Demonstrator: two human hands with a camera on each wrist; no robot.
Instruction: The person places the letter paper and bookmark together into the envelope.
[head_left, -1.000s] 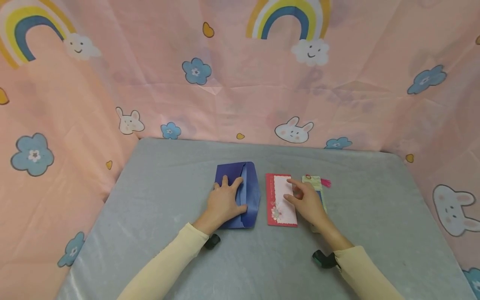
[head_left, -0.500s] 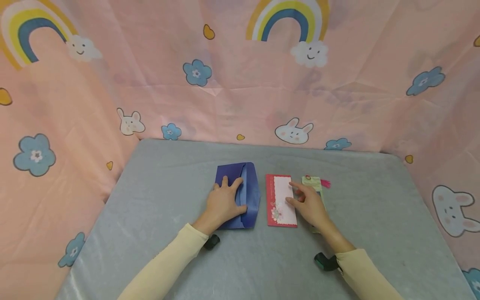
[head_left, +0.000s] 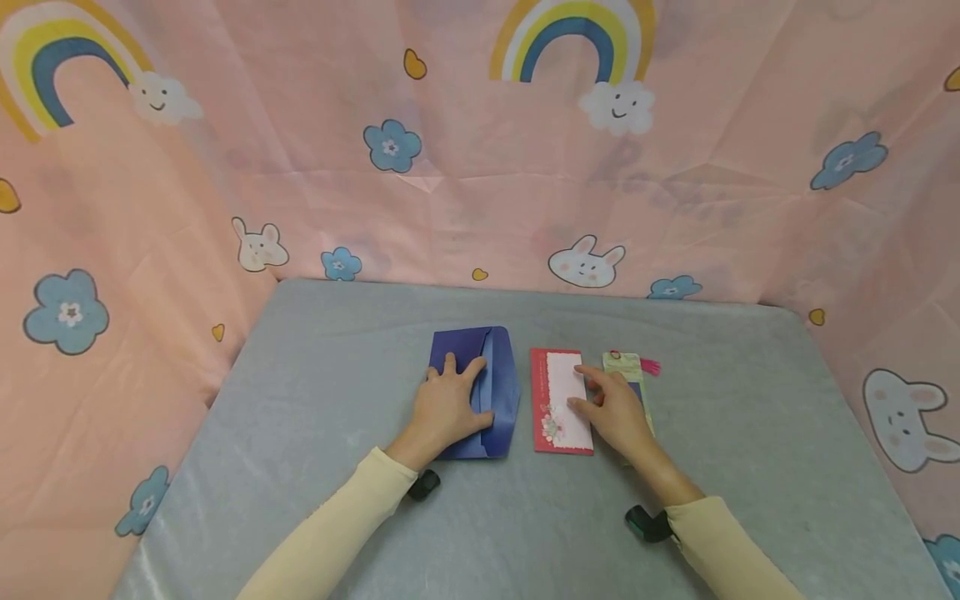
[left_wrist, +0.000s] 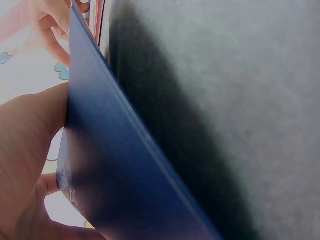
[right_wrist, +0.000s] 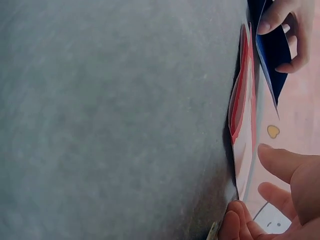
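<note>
My left hand [head_left: 447, 403] rests with spread fingers on a dark blue envelope [head_left: 459, 341], whose lighter flap [head_left: 507, 392] lies folded out to the right. In the left wrist view, the envelope [left_wrist: 107, 145] rises at a slant under that hand. To its right lies a red card [head_left: 541, 392] with a pale pink panel and flowers. My right hand [head_left: 617, 408] is at the card's right edge, thumb and index finger over the panel. Seen from the right wrist, the thumb [right_wrist: 280, 161] stands apart from the card [right_wrist: 244, 150], while lower fingertips [right_wrist: 231, 222] touch or nearly touch its edge.
A pale green bookmark [head_left: 622, 362] with a pink tassel [head_left: 650, 367] lies partly hidden under the right hand. All lie on a grey cloth-covered table [head_left: 360, 350]. Pink printed fabric [head_left: 457, 208] hangs behind and along both sides.
The right hand shifts slightly to the right, then back a little, staying over the card's right edge. The left hand, envelope and card keep their places.
</note>
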